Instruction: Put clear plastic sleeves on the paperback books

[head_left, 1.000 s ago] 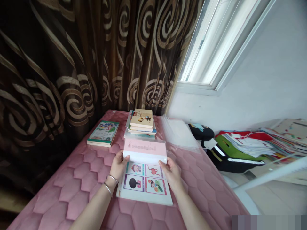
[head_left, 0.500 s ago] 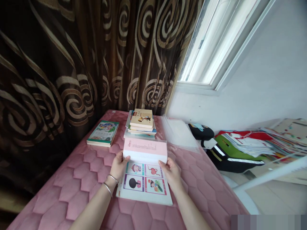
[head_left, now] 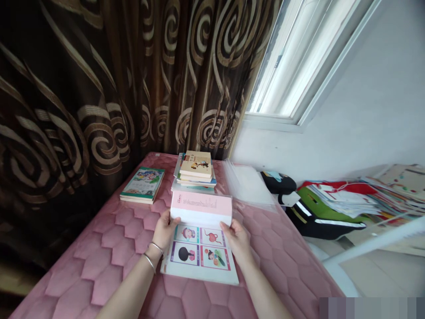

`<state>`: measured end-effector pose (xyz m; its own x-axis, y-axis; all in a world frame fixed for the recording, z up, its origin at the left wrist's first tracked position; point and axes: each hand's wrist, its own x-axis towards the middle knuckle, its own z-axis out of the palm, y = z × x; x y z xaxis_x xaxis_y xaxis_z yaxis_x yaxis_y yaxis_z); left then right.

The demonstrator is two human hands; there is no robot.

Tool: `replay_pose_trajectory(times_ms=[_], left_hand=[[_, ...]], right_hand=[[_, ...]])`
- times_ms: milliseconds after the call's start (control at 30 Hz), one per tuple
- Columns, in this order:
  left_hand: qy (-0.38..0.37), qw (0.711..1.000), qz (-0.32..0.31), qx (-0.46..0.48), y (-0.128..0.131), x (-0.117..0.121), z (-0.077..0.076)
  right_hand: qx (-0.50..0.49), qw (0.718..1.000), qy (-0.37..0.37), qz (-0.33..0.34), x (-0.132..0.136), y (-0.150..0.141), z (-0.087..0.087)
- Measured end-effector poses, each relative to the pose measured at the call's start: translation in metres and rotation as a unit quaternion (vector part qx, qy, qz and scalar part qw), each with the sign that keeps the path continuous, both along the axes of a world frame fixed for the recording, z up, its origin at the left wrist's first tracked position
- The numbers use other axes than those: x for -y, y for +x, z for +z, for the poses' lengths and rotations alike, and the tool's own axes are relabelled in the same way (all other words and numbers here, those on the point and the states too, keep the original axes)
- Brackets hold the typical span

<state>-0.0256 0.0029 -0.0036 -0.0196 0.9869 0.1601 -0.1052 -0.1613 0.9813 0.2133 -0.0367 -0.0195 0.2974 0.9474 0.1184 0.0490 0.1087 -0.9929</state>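
Observation:
A picture book lies on the pink quilted mattress, its page showing several framed cartoon pictures. Its cover, pink and white on the side facing me, is folded up at the far edge. My left hand pinches the left side of that fold, thumb on top. On the right, my right hand grips the opposite side in the same way. Both hands are closed, and their fingertips are partly hidden beneath the cover. Two bangles circle my left wrist.
Beyond the book stands a stack of books. Two green-edged books lie to the left. Clear plastic sheets are spread at the back right. Past the mattress edge are a black and green bag and piled papers.
The raised cover has shifted very slightly. Both hands keep their hold in nearly the same place.

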Motion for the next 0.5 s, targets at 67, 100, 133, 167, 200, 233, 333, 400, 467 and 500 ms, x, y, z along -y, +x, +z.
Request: replay_pose_trajectory(times_ms=[67,100,133,167,200,233,333,400,467,500], left_hand=[[-0.004,1.0,0.001,0.006,0.0005,-0.0004,-0.0011],[-0.005,1.0,0.0,0.01,0.0007,-0.0005,-0.0016],[-0.005,1.0,0.0,0.012,0.0008,-0.0006,-0.0018],[-0.006,1.0,-0.002,0.013,0.001,-0.0006,-0.0019],[-0.007,1.0,-0.002,0.013,0.0011,-0.0005,-0.0019],[-0.009,1.0,-0.002,0.012,0.0012,-0.0004,-0.0018],[-0.015,1.0,0.005,0.004,0.0014,-0.0002,-0.002],[-0.015,1.0,0.008,0.002,0.0013,-0.0006,-0.0028],[-0.015,1.0,0.01,0.003,0.0011,-0.0012,-0.0038],[-0.017,1.0,0.01,0.002,0.001,-0.0014,-0.004]], right_hand=[[0.01,1.0,0.0,-0.002,0.0004,0.0003,-0.0007],[0.02,1.0,-0.002,-0.005,0.0009,0.0005,-0.0006],[0.03,1.0,-0.005,-0.008,0.0015,0.0006,-0.0003],[0.04,0.999,-0.009,-0.011,0.0022,0.0006,0.0004],[0.049,0.999,-0.013,-0.015,0.0029,0.0005,0.0012],[0.057,0.998,-0.016,-0.018,0.0036,0.0004,0.0022],[0.075,0.997,-0.02,-0.027,0.005,-0.0005,0.0053],[0.079,0.996,-0.019,-0.03,0.0053,-0.0009,0.0071],[0.077,0.997,-0.017,-0.029,0.0054,-0.0007,0.0085],[0.073,0.997,-0.015,-0.026,0.0055,-0.0003,0.009]])
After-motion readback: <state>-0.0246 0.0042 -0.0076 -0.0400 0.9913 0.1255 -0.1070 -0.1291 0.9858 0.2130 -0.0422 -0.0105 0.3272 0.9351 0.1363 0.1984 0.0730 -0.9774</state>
